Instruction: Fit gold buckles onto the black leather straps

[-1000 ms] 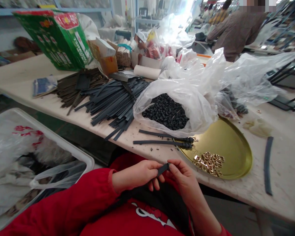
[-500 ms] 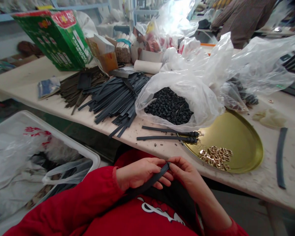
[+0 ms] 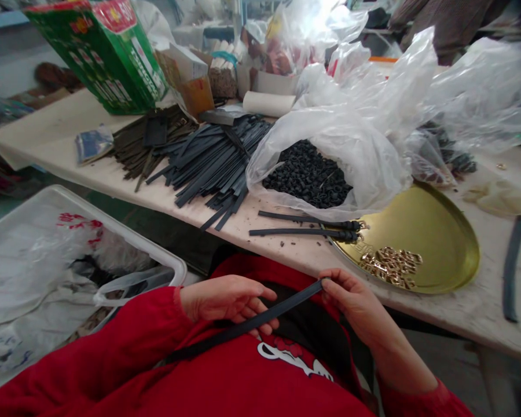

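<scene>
A long dark strap [image 3: 286, 306] runs slantwise across my lap, over my red top. My right hand [image 3: 351, 301] pinches its upper end between thumb and fingers. My left hand [image 3: 228, 298] lies over the strap's middle with fingers curled round it. Just beyond my hands, two finished straps [image 3: 304, 226] with small fittings at their ends lie on the table edge. Beside them a round brass tray [image 3: 434, 231] holds several gold buckles [image 3: 391, 266]. An open plastic bag [image 3: 373, 174] behind it is full of small black loops [image 3: 308, 176].
A heap of dark straps [image 3: 212, 162] covers the table's left part, with a green carton [image 3: 108, 52] and small boxes behind. One loose strap [image 3: 512, 266] lies far right. A white bin [image 3: 69, 272] lined with plastic bags stands at my left. Another person's sleeve [image 3: 451, 23] shows at top right.
My right hand has drawn the strap's end away to the right, so a longer length now shows between my hands. My view has tilted down a little.
</scene>
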Tool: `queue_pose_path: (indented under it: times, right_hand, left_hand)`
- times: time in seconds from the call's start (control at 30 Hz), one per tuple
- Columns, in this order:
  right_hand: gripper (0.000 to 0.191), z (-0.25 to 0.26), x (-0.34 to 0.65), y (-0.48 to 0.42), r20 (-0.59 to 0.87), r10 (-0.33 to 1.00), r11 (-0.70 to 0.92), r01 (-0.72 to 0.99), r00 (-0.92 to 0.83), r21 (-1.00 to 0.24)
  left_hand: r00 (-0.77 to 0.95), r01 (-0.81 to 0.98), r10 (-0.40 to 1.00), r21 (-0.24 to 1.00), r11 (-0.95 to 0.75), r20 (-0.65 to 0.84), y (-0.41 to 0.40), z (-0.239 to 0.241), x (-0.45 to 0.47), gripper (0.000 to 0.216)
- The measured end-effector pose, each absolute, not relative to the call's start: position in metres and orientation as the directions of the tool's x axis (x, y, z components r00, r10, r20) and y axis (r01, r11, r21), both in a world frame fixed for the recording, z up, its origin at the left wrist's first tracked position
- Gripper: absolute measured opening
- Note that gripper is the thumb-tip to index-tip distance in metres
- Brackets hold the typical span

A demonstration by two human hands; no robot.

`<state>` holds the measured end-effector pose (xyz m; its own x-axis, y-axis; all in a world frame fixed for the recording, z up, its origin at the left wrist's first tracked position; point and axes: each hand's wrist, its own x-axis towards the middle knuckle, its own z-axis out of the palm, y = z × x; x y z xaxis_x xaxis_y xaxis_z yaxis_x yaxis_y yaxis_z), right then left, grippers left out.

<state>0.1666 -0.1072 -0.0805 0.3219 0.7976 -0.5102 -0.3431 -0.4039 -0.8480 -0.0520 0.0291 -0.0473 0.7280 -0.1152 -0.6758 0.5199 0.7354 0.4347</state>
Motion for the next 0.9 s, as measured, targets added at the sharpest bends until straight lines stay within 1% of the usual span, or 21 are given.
queue_pose_path:
  times: [0.17,0.43,0.57,0.67,0.8,0.9]
  right_hand:
    - [0.025,-0.083,0.166,-0.111,-0.516,0.788,-0.411,-0.336,0.337,-0.847]
    - [0.029,-0.084,0.165,-0.113,-0.528,0.757,-0.394,-0.375,0.385,-0.839]
    - [0.033,-0.087,0.170,-0.116,-0.532,0.729,-0.370,-0.405,0.431,-0.836]
    - [0.037,-0.087,0.176,-0.120,-0.515,0.698,-0.333,-0.411,0.498,-0.849]
    - [0.040,-0.086,0.184,-0.126,-0.496,0.652,-0.298,-0.407,0.574,-0.863]
    - [0.042,-0.084,0.189,-0.130,-0.483,0.614,-0.278,-0.403,0.624,-0.872]
  left_hand:
    - [0.728,0.511,-0.109,0.430,0.744,-0.676,0.025,-0.046,-0.056,0.045]
    - [0.739,0.487,-0.095,0.432,0.759,-0.667,0.025,-0.047,-0.059,0.042]
    - [0.759,0.457,-0.054,0.473,0.753,-0.649,0.026,-0.043,-0.064,0.043]
    - [0.746,0.469,-0.022,0.502,0.727,-0.665,0.029,-0.039,-0.070,0.045]
    - [0.721,0.528,0.005,0.554,0.644,-0.692,0.033,-0.037,-0.079,0.045]
    - [0.743,0.546,-0.007,0.599,0.586,-0.669,0.036,-0.037,-0.085,0.048]
